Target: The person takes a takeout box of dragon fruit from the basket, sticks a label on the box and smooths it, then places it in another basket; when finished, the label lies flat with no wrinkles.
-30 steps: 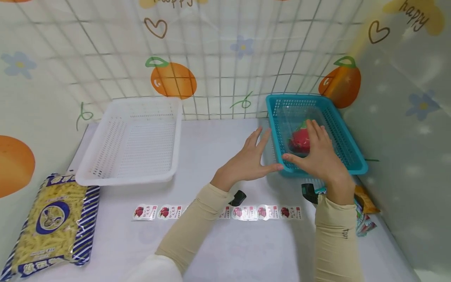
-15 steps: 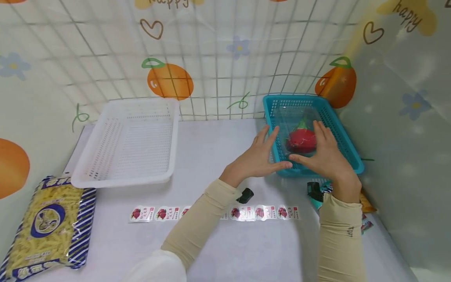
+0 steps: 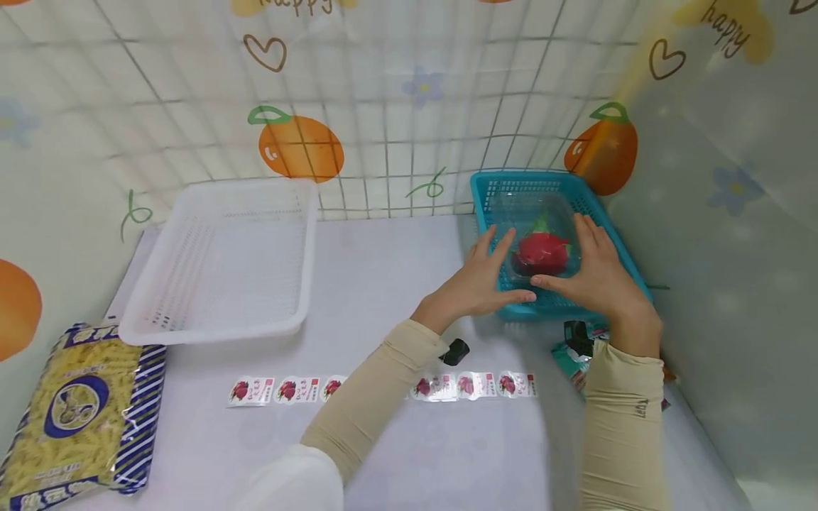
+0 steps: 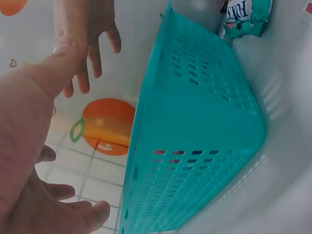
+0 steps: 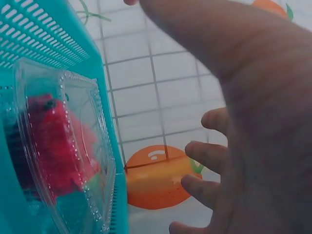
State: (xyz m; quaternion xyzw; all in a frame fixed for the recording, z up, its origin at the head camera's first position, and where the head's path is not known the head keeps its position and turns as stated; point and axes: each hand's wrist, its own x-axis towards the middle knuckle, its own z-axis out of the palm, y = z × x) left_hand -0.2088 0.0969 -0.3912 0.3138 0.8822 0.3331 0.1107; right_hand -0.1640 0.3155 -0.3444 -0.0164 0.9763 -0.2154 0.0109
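Teal basket (image 3: 613, 241) at the right of the frame sits between both hands: the left hand (image 3: 481, 282) and right hand (image 3: 597, 273) hover with fingers spread, gripping nothing. Inside it lies a clear clamshell box (image 3: 533, 227) holding a red dragon fruit (image 3: 540, 253). Left of them on the worktop (image 3: 383, 284) stands a white basket (image 3: 224, 262).

On my counter (image 3: 396, 454) two baskets sat at the back against the wall: the empty basket (image 3: 220, 259) to the left, the far basket (image 3: 613, 234) to the right. In the far basket lay a clear box (image 3: 537, 231) with a fruit (image 3: 540, 253) inside it. My left hand (image 3: 476, 284) and right hand (image 3: 594, 277) flanked that box. A sticker strip (image 3: 383, 387) ran across the counter before both baskets. A pasta bag (image 3: 77, 411) lay at the near left, snack packets (image 3: 569, 355) before the far basket.
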